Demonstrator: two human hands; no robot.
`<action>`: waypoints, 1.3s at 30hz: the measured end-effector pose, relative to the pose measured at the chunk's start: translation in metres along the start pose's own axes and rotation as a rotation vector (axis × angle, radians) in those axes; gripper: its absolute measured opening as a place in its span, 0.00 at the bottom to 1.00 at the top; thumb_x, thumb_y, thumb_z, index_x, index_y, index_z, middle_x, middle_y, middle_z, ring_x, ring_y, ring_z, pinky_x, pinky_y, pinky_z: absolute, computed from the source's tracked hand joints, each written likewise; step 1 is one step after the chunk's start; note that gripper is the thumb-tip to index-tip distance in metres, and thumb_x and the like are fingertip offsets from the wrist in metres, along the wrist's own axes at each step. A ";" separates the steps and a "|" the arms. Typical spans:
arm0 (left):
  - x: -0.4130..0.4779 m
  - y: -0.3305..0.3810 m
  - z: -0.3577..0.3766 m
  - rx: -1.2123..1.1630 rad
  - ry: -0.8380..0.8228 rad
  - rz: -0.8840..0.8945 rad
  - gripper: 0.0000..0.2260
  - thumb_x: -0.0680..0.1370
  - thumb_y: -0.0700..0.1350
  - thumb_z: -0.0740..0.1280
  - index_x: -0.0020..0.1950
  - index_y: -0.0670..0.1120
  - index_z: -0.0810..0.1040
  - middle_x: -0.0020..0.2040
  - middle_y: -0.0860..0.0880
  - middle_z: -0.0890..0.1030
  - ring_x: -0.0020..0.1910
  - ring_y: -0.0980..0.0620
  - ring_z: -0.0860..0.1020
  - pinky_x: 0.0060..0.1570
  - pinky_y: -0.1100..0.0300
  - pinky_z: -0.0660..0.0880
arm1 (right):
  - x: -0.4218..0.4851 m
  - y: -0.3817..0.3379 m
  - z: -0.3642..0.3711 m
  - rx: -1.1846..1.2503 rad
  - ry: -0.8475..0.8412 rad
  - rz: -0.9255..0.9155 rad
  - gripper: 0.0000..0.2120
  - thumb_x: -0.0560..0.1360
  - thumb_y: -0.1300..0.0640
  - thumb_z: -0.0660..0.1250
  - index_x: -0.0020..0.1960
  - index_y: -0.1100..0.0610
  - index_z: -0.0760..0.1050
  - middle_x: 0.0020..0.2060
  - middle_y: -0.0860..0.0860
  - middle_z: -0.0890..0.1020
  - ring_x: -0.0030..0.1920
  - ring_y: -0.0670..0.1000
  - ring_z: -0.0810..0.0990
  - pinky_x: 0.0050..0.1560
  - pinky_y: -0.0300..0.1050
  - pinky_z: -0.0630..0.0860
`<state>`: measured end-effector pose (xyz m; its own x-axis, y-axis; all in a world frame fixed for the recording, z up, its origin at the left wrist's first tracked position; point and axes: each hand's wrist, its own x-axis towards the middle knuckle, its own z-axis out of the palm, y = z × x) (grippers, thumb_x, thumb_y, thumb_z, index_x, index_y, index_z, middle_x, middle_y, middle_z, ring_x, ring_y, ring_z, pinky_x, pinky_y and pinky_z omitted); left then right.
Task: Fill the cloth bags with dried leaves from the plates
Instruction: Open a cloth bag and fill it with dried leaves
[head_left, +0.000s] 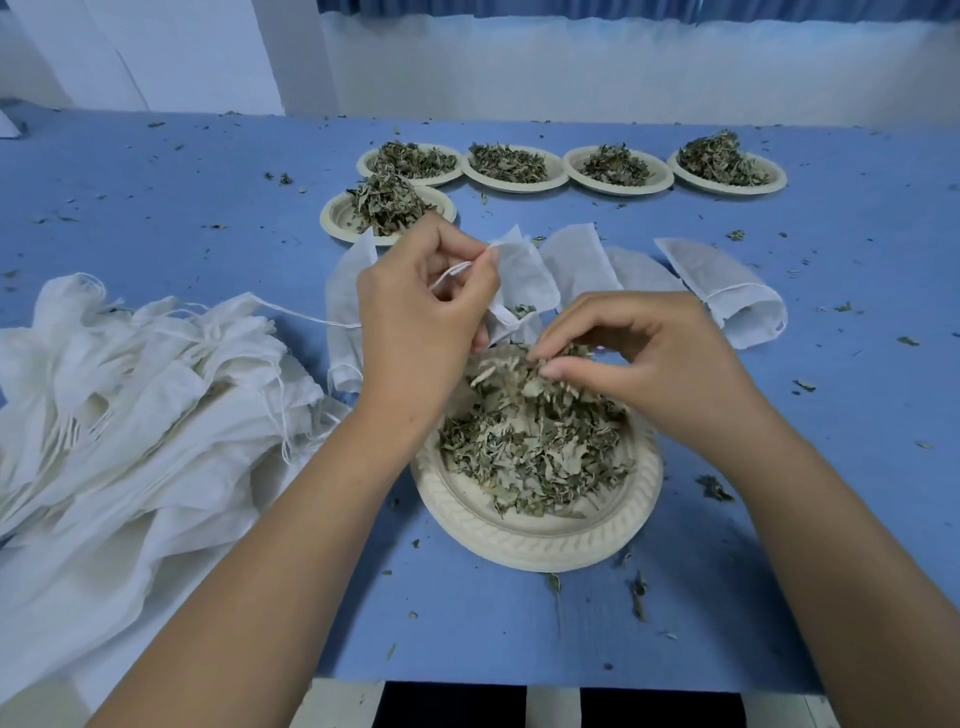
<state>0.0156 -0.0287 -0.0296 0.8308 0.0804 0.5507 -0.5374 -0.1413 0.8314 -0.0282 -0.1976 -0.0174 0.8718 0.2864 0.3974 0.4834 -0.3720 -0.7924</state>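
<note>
White cloth bag (522, 275) above a heaped plate (519, 540)
The left hand (421, 306) pinches its drawstring mouth; just below that grip, the right hand (639, 353) pinches crumbled grey-green dried leaves (535, 457)

A plate (519, 543) of dried leaves (535, 457) sits on the table (156, 208) nearest the person, in the middle. The left hand (415, 312) holds a bag (524, 275) just behind the plate's far rim. To its right, the right hand (649, 364) pinches some of the dried leaves at the plate's far side. Behind the hands, flat bags (582, 260) lie side by side in a row running to the right. A heap of bags (130, 389) lies left of the plate. Farther back, four plates (514, 188) of leaves stand in a row, with a fifth plate (335, 221) before the leftmost one. Leaf crumbs (714, 488) lie scattered over the table.
</note>
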 end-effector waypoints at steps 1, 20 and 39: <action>0.000 0.000 0.000 0.001 -0.012 -0.011 0.07 0.78 0.38 0.69 0.41 0.42 0.75 0.26 0.54 0.76 0.19 0.56 0.73 0.21 0.64 0.69 | 0.000 -0.002 -0.001 0.077 0.045 -0.028 0.05 0.68 0.66 0.75 0.42 0.59 0.82 0.39 0.51 0.85 0.43 0.52 0.84 0.49 0.46 0.81; -0.010 0.005 0.006 -0.092 -0.171 0.015 0.08 0.78 0.39 0.69 0.40 0.46 0.74 0.27 0.51 0.77 0.19 0.56 0.71 0.21 0.64 0.68 | -0.001 0.006 0.015 -0.270 0.271 -0.226 0.09 0.70 0.68 0.68 0.50 0.64 0.79 0.49 0.55 0.80 0.50 0.48 0.79 0.53 0.39 0.76; -0.008 0.004 0.007 -0.098 -0.106 -0.013 0.09 0.78 0.38 0.68 0.39 0.46 0.74 0.26 0.53 0.76 0.18 0.57 0.70 0.21 0.65 0.68 | -0.003 0.001 0.010 -0.376 0.352 -0.369 0.12 0.75 0.63 0.59 0.46 0.64 0.81 0.43 0.53 0.82 0.47 0.52 0.79 0.54 0.45 0.71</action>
<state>0.0077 -0.0367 -0.0313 0.8455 -0.0238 0.5334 -0.5340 -0.0433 0.8444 -0.0314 -0.1898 -0.0243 0.5852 0.1715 0.7925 0.6962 -0.6073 -0.3827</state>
